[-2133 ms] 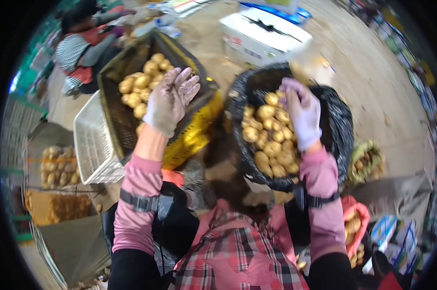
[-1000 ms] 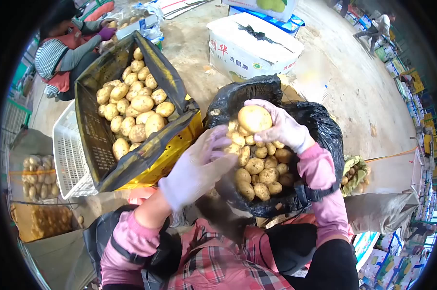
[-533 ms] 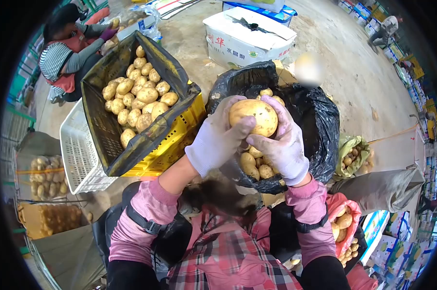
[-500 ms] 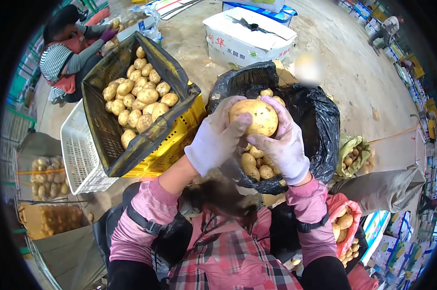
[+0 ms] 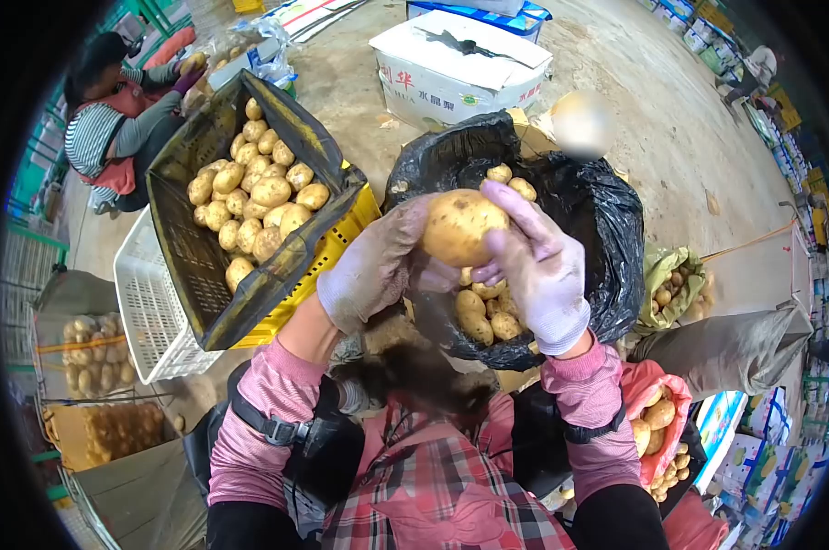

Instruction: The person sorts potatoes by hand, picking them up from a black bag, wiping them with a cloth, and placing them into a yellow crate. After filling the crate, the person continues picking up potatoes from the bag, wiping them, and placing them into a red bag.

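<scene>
Both of my hands wear pale lilac, soiled gloves. A large yellow-brown potato (image 5: 463,227) is held between them, above a basket lined with black plastic (image 5: 616,247). My left hand (image 5: 375,261) grips the potato from its left side, its fingers partly hidden behind it. At the potato's right side, my right hand (image 5: 541,261) has its fingers and thumb curved against the skin. Below the hands, smaller potatoes (image 5: 492,312) lie inside the black lining. To the left, a yellow crate (image 5: 346,220) with a dark liner holds many potatoes (image 5: 270,191).
A white plastic basket (image 5: 153,302) stands beside the yellow crate. Ahead is a white carton (image 5: 460,78). A green sack (image 5: 679,289) and a red sack (image 5: 657,422) of potatoes sit at my right. Another person (image 5: 112,128) crouches at the upper left, holding a potato.
My hands have shifted slightly left with the potato, which has turned. The right hand's fingers have lifted and spread more around it. At the upper left, the other person has raised a potato.
</scene>
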`<action>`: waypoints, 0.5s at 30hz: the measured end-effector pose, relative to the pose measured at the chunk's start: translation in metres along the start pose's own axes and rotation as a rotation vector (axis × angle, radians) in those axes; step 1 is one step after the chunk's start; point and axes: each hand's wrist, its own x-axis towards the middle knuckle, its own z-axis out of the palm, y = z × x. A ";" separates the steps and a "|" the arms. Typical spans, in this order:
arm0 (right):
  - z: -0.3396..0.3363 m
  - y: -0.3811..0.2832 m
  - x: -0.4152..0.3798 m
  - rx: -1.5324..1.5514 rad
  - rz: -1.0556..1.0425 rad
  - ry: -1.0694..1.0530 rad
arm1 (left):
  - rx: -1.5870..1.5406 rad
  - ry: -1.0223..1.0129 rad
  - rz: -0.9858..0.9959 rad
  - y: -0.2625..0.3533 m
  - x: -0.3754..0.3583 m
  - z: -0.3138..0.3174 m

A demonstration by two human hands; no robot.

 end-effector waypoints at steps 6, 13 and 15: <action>-0.008 -0.006 0.004 0.009 0.146 -0.107 | -0.077 -0.002 0.076 0.000 -0.005 0.003; -0.010 0.020 0.006 -0.226 -0.248 -0.254 | -0.286 0.045 0.066 -0.015 0.004 -0.014; 0.007 0.012 0.003 -0.033 -0.044 -0.095 | -0.277 0.029 0.114 -0.014 0.004 -0.014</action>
